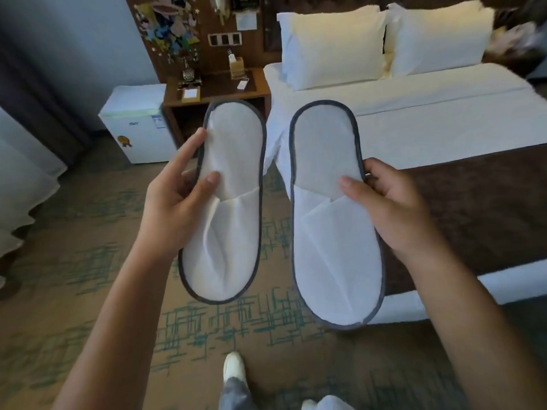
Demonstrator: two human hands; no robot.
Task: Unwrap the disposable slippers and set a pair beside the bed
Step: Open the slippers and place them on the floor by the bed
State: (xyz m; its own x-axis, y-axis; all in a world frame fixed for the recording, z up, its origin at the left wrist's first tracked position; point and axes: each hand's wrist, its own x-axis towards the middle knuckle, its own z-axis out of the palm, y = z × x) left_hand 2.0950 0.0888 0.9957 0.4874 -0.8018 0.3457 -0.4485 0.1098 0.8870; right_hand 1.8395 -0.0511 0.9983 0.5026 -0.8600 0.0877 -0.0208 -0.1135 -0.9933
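Two white disposable slippers with grey trim are held up side by side in front of me, bare of any wrapping, toes towards me. My left hand (180, 196) grips the left slipper (231, 220) at its left edge, thumb on the insole. My right hand (393, 208) grips the right slipper (328, 232) at its right edge, thumb on the insole. The bed (438, 119), with white sheets, a brown runner and two pillows, stands to the right behind the slippers.
A wooden nightstand (216, 90) with small items stands left of the bed. A white mini fridge (139, 128) sits beside it. Patterned carpet (88, 261) covers the floor below. My white shoe (233, 368) shows at the bottom. Curtains hang at the far left.
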